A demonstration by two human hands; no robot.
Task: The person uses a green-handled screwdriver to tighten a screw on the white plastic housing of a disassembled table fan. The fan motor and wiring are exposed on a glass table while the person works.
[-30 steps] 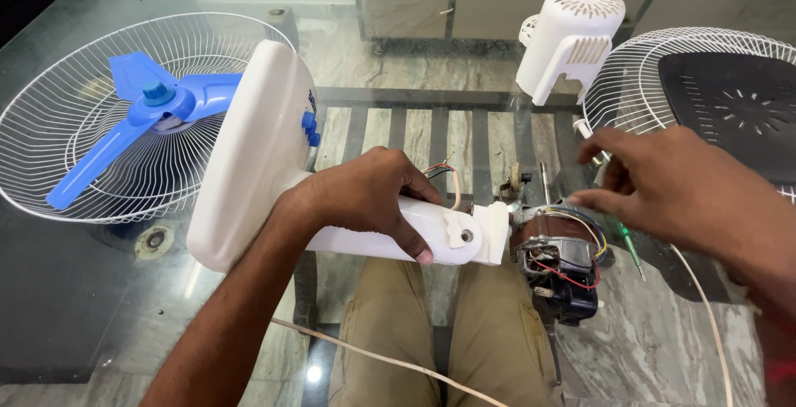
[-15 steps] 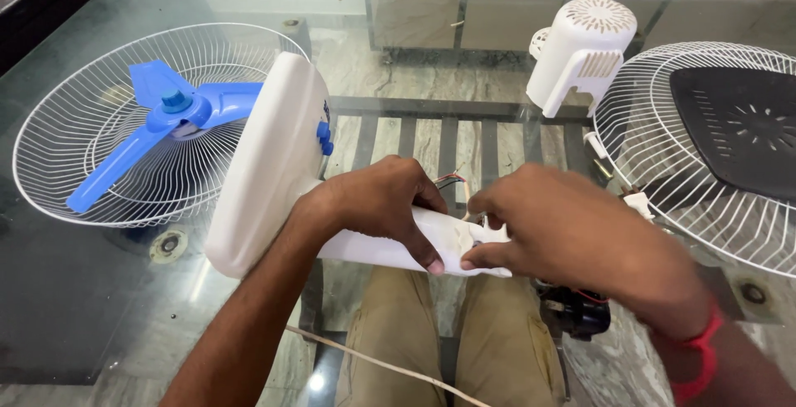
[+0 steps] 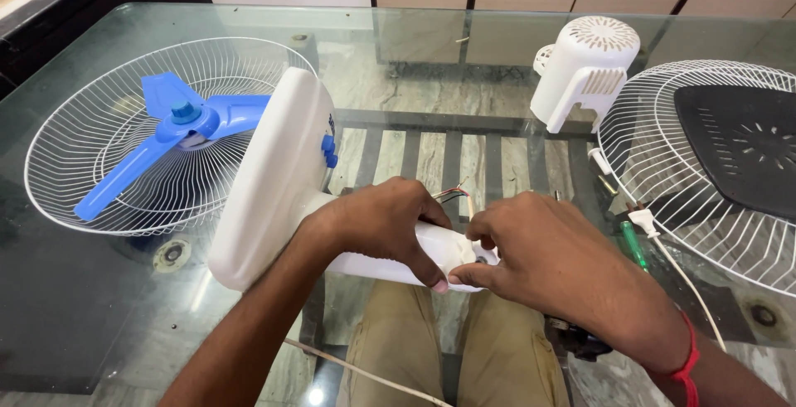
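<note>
A white fan stand lies on its side on the glass table, its round base to the left and its neck pointing right. My left hand grips the neck from above. My right hand is closed over the neck's right end, its fingertips pinched there beside the left thumb. Thin loose wires stick up between the two hands. The fan motor is mostly hidden under my right wrist.
A white wire guard holding a blue fan blade lies at left. A white motor cover stands at back right, beside a second guard with a dark centre plate. A green screwdriver, white plug and cord lie at right.
My right hand has come in from the right, away from the motor, and closed on the end of the neck. The left hand has kept its grip. The camera has shifted slightly.
</note>
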